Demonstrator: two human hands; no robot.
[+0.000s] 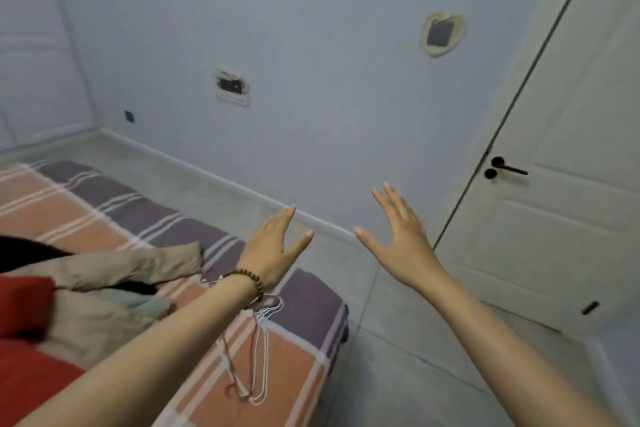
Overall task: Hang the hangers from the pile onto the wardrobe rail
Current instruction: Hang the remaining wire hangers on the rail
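left hand (273, 246): fingers spread, holding nothing | right hand (398, 236): fingers spread, holding nothing | hangers (258, 350): piled on bed (304, 298) corner, beside clothes (104, 288), under left forearm

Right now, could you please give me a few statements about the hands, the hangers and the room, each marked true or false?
1. The left hand and the right hand are both open and hold nothing. True.
2. The hangers hang on a rail. False: they lie on the striped bed, under the left forearm.
3. A bead bracelet sits on the left wrist. True.
4. The door stands wide open. False: it is closed.
5. The clothes lie on the floor. False: they are piled on the bed.
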